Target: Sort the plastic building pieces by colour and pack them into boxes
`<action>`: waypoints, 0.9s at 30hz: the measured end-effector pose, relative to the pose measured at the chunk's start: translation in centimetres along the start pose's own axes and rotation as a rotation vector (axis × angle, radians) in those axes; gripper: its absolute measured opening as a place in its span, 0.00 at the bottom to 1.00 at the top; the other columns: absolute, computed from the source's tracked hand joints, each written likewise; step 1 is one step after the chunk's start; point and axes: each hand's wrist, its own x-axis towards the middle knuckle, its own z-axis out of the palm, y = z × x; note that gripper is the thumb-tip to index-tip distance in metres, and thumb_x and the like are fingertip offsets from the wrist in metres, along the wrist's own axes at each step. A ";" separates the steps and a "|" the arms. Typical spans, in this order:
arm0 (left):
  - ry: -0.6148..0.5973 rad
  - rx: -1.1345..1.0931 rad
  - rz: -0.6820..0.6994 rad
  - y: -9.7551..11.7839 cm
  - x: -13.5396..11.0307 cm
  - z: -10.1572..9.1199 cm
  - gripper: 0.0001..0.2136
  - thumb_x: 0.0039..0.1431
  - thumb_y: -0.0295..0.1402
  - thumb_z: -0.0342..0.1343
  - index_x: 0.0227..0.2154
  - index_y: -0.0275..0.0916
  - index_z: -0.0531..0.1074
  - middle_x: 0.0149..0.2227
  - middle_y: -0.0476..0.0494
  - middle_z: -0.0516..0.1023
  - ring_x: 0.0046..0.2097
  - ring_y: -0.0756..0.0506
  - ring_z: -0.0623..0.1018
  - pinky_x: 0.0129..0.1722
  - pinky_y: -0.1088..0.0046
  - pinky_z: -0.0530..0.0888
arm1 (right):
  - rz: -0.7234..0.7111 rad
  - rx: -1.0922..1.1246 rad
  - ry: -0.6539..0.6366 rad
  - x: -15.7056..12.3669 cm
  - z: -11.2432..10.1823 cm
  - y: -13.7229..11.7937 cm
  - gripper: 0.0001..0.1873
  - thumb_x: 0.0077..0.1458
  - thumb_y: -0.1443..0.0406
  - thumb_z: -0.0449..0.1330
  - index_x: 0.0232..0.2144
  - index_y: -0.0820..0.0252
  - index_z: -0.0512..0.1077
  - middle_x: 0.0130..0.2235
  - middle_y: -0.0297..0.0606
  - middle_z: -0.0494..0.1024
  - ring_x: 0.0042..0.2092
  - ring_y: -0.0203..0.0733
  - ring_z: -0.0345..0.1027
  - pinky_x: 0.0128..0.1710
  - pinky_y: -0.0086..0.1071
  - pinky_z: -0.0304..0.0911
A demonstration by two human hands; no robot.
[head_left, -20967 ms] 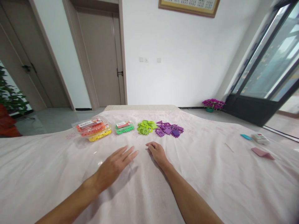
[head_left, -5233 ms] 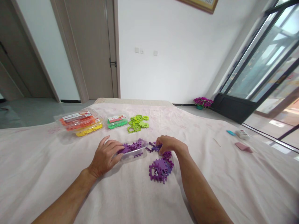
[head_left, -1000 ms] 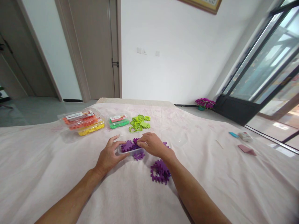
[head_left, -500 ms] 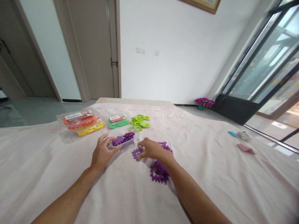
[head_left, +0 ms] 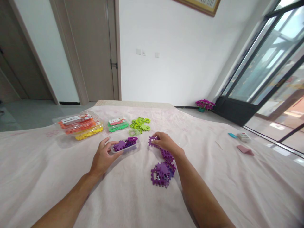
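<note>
My left hand [head_left: 104,155] is closed on the left end of a clear plastic box [head_left: 133,148] resting on the cloth. Inside the box lie purple interlocking pieces [head_left: 121,145] with notched edges. To the right of the box, my right hand [head_left: 167,142] pinches a purple square interlocking piece [head_left: 150,141] with a hole in it, between thumb and fingers. Below that hand a loose pile of purple interlocking pieces [head_left: 162,173] is spread on the cloth, part of it under the wrist.
Lime-green pieces [head_left: 140,124] lie behind the box, beside a lidded box of green pieces [head_left: 118,124]. Farther left are stacked boxes of orange pieces [head_left: 77,123] and yellow pieces [head_left: 89,133]. A pink cloth [head_left: 245,150] and a small white box [head_left: 243,137] sit at the right.
My right hand has moved right and slightly away from me, with a purple piece in its fingers, uncovering more of the pile. My left hand stays on the box.
</note>
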 end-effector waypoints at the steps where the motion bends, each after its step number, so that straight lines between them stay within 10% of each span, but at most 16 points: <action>1: -0.004 -0.005 0.006 0.1 0.0 0.1 0.21 0.51 0.49 0.63 0.46 0.45 0.76 0.60 0.39 0.62 0.61 0.37 0.69 0.50 0.61 0.77 | 0.030 -0.022 0.024 0.0 -0.7 0.7 0.10 0.48 0.68 0.63 0.36 0.60 0.78 0.32 0.35 0.80 0.32 0.37 0.69 0.32 0.28 0.58; 8: -0.117 -0.069 0.053 1.6 -0.7 0.5 0.20 0.52 0.47 0.63 0.46 0.45 0.76 0.61 0.39 0.61 0.62 0.36 0.67 0.49 0.60 0.78 | 0.113 0.166 0.070 0.2 -2.4 3.5 0.08 0.50 0.64 0.59 0.29 0.63 0.77 0.20 0.31 0.71 0.23 0.33 0.62 0.24 0.25 0.56; 13: -0.148 -0.087 0.083 2.7 -1.4 0.8 0.23 0.51 0.45 0.64 0.50 0.47 0.74 0.62 0.40 0.62 0.61 0.36 0.69 0.51 0.59 0.77 | 0.082 0.523 0.127 0.2 -1.7 0.2 0.13 0.52 0.60 0.59 0.36 0.64 0.75 0.19 0.29 0.68 0.21 0.32 0.61 0.20 0.25 0.60; 18: -0.175 -0.114 0.132 3.5 -1.8 1.1 0.32 0.53 0.46 0.63 0.60 0.49 0.63 0.63 0.39 0.62 0.60 0.38 0.70 0.52 0.61 0.76 | 0.074 0.715 -0.078 -0.5 1.3 -4.2 0.17 0.54 0.60 0.60 0.44 0.63 0.76 0.22 0.30 0.73 0.23 0.33 0.66 0.24 0.27 0.67; 21: -0.148 -0.021 0.192 4.0 -1.9 1.0 0.37 0.53 0.47 0.62 0.65 0.49 0.56 0.64 0.38 0.61 0.64 0.37 0.66 0.58 0.56 0.71 | 0.056 0.662 -0.166 -0.8 2.6 -5.0 0.20 0.54 0.63 0.60 0.49 0.61 0.75 0.28 0.34 0.78 0.27 0.36 0.71 0.27 0.29 0.70; 27: -0.207 0.170 0.413 4.0 -1.7 0.5 0.26 0.57 0.47 0.59 0.58 0.49 0.68 0.65 0.40 0.63 0.68 0.34 0.59 0.64 0.49 0.61 | -0.004 0.245 0.072 -0.3 -0.1 -2.0 0.19 0.55 0.66 0.58 0.50 0.60 0.75 0.37 0.39 0.80 0.32 0.38 0.74 0.30 0.29 0.67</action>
